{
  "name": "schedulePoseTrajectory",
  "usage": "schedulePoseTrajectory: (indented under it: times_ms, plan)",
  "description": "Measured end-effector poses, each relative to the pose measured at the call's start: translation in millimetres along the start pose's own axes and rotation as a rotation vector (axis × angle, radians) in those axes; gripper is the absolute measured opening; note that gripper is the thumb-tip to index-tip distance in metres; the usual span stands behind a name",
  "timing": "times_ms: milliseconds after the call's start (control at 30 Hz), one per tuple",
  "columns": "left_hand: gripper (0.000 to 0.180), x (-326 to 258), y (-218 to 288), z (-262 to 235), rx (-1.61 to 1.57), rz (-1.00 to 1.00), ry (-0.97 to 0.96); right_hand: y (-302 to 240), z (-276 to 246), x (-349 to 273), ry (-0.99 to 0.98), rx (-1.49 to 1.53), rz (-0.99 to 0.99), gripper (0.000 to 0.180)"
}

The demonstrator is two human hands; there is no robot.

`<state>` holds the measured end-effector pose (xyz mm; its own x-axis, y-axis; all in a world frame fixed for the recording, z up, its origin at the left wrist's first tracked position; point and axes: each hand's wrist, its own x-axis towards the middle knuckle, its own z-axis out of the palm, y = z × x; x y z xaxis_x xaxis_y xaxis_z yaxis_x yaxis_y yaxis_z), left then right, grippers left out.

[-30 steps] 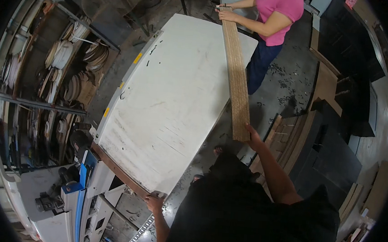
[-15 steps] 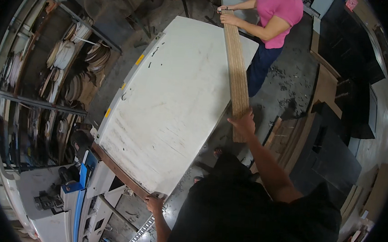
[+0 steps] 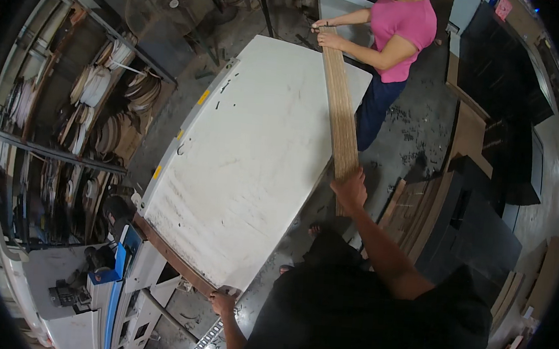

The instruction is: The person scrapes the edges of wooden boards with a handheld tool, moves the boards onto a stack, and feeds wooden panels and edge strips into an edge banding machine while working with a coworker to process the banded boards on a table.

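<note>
A white-topped table [image 3: 249, 146] with scuffs lies before me. My right hand [image 3: 351, 191] is closed around the near end of a stack of long, narrow wood-coloured boards [image 3: 340, 107], which slants across the table's right edge. Another person's hands [image 3: 328, 36] grip the far end of that stack. At the table's near left corner, my left hand [image 3: 222, 302] has its fingers closed on the end of a long brown strip [image 3: 173, 256]. This strip runs along the table's edge to a machine [image 3: 118, 254] with blue parts; its far end is hidden there.
The co-worker in a pink shirt [image 3: 403, 27] stands at the far right. Shelves with coiled edging rolls [image 3: 94, 84] fill the left. Dark panels [image 3: 474, 220] and boards stand on the right. Dark scraps [image 3: 419, 126] litter the floor. A fan [image 3: 173, 4] stands at the back.
The whole scene sits slightly lower in the picture, as my view has tilted. Both my hands keep their holds, and the co-worker still grips the stack's far end.
</note>
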<state>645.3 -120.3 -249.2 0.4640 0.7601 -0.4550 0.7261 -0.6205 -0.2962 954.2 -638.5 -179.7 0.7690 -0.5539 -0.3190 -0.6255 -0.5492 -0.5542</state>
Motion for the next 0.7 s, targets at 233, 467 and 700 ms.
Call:
schedulePoseTrajectory:
  times_ms: [233,467,700]
  plan:
    - [0.133,1,-3,-1,-0.056,-0.002,-0.023,0,0,-3,0.007,-0.037,0.004,0.104]
    - [0.132,-3,1,-2,-0.026,0.004,-0.002,-12,-12,-9,-0.047,-0.010,0.053,0.113]
    - [0.131,6,-7,8,-0.058,0.013,-0.024,-4,-2,-6,-0.019,-0.066,0.038,0.114]
